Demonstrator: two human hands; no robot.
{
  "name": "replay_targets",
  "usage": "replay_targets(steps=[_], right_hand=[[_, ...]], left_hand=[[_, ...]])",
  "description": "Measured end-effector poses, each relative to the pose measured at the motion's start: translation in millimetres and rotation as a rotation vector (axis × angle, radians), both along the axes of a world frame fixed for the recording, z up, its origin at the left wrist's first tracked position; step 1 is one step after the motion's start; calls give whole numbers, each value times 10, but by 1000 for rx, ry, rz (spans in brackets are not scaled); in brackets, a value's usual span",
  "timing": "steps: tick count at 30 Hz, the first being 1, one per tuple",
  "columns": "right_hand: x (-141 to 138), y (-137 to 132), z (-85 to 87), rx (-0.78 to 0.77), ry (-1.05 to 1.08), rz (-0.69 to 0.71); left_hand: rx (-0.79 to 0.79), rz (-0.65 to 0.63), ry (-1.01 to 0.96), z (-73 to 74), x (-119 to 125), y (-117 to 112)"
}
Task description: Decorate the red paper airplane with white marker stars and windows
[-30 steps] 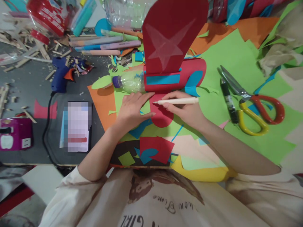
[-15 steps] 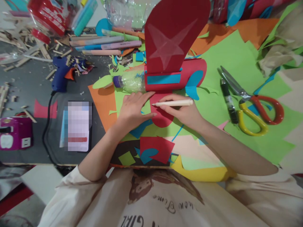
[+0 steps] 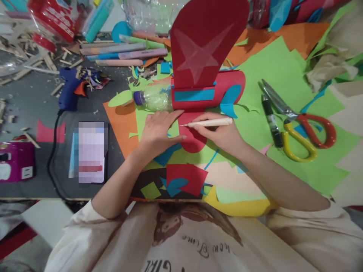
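My right hand [image 3: 219, 130] grips a white marker pen [image 3: 214, 122], its thin tip pointing left over a red paper flap [image 3: 194, 141] with a rounded end. My left hand [image 3: 159, 132] lies with thumb and fingers spread at the flap's left edge. Just beyond, a clear plastic bottle [image 3: 155, 99] with a purple cap lies on its side, wrapped in red paper [image 3: 227, 85] with blue paper pieces stuck on. From the wrap rises a large red paper fin [image 3: 208, 37] bearing a pale star outline. Whether the tip touches the flap I cannot tell.
Scissors [image 3: 297, 117] and a black pen [image 3: 272, 124] lie to the right on green paper [image 3: 255, 151]. At left are a blue glue gun [image 3: 69, 88] with its cord, a phone [image 3: 92, 151] and a purple box [image 3: 17, 160]. Several markers [image 3: 127, 53] lie behind.
The whole view has shifted slightly, so most things sit a little further left. Both hands keep nearly the same pose, and the marker pen stays in my right hand over the red flap.
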State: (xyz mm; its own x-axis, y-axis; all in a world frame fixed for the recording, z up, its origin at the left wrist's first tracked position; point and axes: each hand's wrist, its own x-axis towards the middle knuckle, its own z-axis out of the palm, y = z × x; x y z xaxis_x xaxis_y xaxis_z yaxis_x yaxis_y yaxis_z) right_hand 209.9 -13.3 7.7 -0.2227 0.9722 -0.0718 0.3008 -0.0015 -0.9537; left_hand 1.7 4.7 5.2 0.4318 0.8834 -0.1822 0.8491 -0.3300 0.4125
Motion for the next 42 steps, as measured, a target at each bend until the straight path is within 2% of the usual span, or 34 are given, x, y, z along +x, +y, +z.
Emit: replay_targets(steps=[20,27,35,42], right_hand=[[74,-42,-25,-48,43,-179],[101,-61,-34,-19,50,-244],[138,-69,-34,-51,5,-299],[142,-98,-75,-16,10,-368]], left_hand=[[-34,8,39,52,27,13],[-34,9,42,50,24,22],[-63,20,69,91,40,18],[-35,9,36,58,19,15]])
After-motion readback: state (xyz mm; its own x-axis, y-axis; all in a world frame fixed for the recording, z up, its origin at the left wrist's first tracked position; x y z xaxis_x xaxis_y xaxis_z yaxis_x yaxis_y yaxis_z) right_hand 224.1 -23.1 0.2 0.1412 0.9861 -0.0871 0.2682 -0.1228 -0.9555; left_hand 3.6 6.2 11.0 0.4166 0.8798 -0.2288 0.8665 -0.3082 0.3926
